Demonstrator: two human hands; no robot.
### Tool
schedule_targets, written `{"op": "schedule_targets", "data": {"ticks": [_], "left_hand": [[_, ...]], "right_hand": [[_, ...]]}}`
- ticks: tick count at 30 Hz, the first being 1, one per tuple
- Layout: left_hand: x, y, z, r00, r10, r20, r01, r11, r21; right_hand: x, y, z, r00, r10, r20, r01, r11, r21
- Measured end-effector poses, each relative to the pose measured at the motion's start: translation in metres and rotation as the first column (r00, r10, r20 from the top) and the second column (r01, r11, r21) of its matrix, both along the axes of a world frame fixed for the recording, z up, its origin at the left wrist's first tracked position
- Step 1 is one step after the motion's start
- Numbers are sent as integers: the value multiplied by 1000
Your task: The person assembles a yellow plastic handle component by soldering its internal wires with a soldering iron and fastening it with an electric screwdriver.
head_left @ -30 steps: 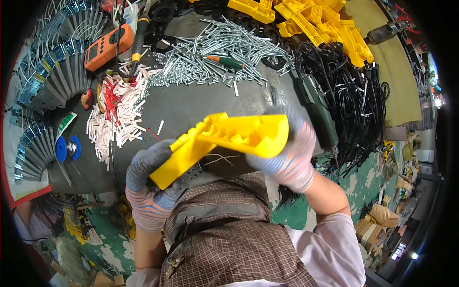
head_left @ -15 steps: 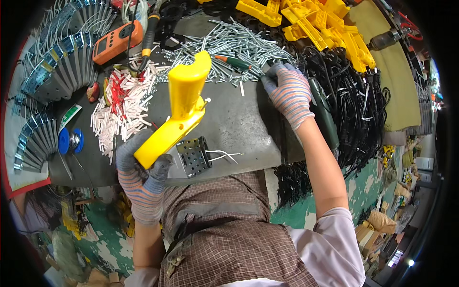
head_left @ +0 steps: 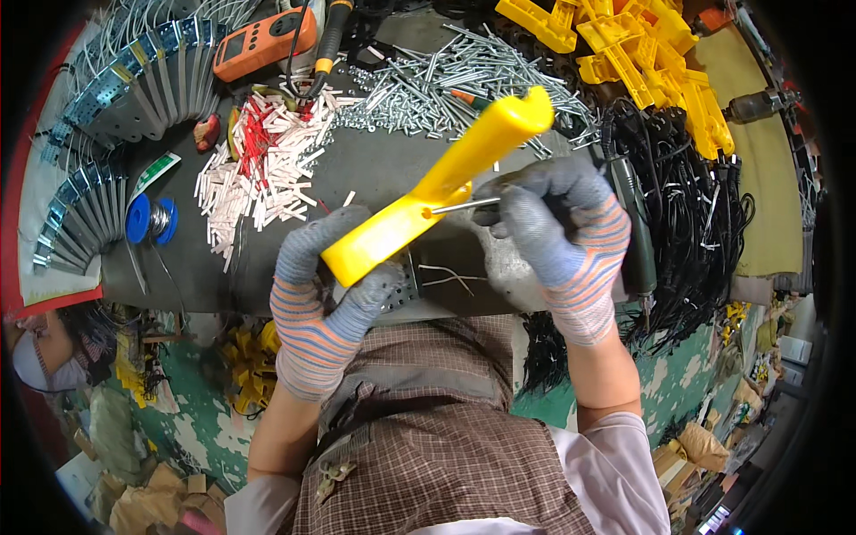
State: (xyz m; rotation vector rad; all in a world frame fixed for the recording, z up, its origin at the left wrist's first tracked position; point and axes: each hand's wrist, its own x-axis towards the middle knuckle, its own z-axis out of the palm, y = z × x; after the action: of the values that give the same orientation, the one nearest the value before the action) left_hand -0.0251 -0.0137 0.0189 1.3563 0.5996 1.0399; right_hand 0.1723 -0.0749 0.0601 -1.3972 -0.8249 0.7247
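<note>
A: What's changed?

B: Right hand [head_left: 571, 232] was over at the screw pile [head_left: 481, 76] half a second ago; now back in front of the body. Thumb and fingers pinched on a long metal screw [head_left: 470, 205], tip at the hole [head_left: 427, 213] in the yellow housing [head_left: 383, 241].

A: And the left hand [head_left: 312, 299]?

B: Clamped round the lower end of that housing, holding it tilted in the air above the table edge, upper end off to the right.

A: Meaning for the work?

B: Judgement: one hand steadies, the other guides; screw and hole brought together. How deep the tip sits, cannot tell: the hole is too small in this view.

A: Surroundings?

B: Perforated metal part [head_left: 406, 285] below the housing, partly behind the left hand, white wires [head_left: 453, 276] to its right. White tubes [head_left: 267, 178] heaped to the left. Dark green power tool [head_left: 635, 232] just right of the right hand, black cables [head_left: 687, 205] beyond.

A: In the way?

B: Nothing obvious between tip and hole. Housing's upper end covers part of the screw pile from view.
</note>
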Motion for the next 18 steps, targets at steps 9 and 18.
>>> {"op": "schedule_targets", "data": {"ticks": [9,18], "left_hand": [[3,2,0,930,215,-298,-122,945,302],[9,0,5,922,258,-290,-117,897,427]], "right_hand": [[-11,10,1,943,40,329,-2,993,-114],[1,16,1,998,-3,65,8,997,-75]]}}
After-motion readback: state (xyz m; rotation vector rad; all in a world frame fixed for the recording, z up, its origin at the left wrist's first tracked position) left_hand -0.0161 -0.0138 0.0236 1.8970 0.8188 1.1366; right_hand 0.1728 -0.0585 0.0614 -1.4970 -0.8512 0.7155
